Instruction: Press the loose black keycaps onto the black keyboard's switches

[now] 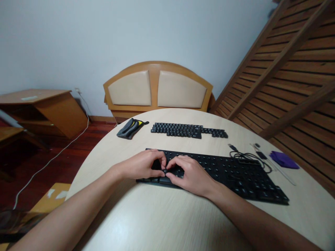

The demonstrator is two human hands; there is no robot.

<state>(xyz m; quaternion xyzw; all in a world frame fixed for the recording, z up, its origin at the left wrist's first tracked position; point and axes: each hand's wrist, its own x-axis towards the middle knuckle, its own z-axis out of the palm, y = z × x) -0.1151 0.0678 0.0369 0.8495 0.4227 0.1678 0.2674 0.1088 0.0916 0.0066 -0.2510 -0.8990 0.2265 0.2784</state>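
Observation:
A black keyboard point(221, 170) lies on the round table, many of its keycaps off and the sockets bare. Over its left part, my left hand point(148, 164) and my right hand point(190, 174) meet with thumbs and index fingertips closed around one small black keycap point(164, 171). The keycap sits between the two pinches, just above the keyboard's lower rows. Whether it still touches a socket is hidden by my fingers. Behind the keyboard, loose black keycaps point(180, 130) are laid out in rows like a keyboard layout.
A grey, black and yellow folded fabric item point(129, 129) lies at the table's back left. To the right are a coiled USB cable point(244, 155), a purple cloth point(284, 159) and a thin pale rod point(285, 174). A wooden headboard point(158, 87) stands behind the table point(146, 216).

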